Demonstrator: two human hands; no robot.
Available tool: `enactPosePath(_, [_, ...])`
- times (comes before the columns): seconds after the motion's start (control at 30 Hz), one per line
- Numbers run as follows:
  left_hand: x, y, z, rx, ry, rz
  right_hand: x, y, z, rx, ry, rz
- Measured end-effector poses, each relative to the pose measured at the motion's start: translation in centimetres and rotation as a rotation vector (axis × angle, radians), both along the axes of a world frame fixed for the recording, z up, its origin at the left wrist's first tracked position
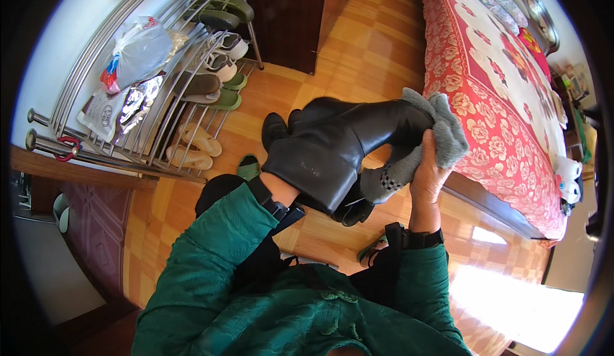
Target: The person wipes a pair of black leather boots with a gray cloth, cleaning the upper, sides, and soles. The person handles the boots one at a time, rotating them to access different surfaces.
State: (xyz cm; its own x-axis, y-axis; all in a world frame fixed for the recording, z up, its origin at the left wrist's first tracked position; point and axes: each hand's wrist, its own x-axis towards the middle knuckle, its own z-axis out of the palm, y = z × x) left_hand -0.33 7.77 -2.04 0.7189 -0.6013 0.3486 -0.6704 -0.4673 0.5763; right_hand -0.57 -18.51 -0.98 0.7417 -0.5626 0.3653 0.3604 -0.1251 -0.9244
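A black leather boot (pixel 383 123) is held up off the floor, its toe pointing right. My left hand (pixel 280 189) reaches into the boot's shaft, so only the wrist shows and the fingers are hidden. With my right hand (pixel 427 169) I grip a grey fuzzy cloth (pixel 448 130), which looks like a sock with a checkered band. The cloth wraps over the boot's toe, and part of it hangs below. Other black footwear (pixel 274 128) shows partly behind the held boot, and a black shoe or boot (pixel 355 212) is partly covered beneath it.
A metal shoe rack (pixel 158 130) at left holds slippers (pixel 204 145), sneakers (pixel 225 61) and a tied plastic bag (pixel 144 44). A bed with a red floral cover (pixel 446 73) stands at right. A green slipper (pixel 248 166) lies on the wood-patterned floor (pixel 355 63).
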Motion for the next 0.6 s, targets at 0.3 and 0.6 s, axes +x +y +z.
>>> enactPosePath(0.3, [-0.9,2.1,-1.9,0.149,-0.248,0.080,-0.2,1.4,-1.0,-0.702,0.108,0.038])
enactPosePath(0.6, [-1.1,1.9,-1.8,0.140,-0.256,0.037,-1.1,3.1,1.4,-1.113,0.178,0.259])
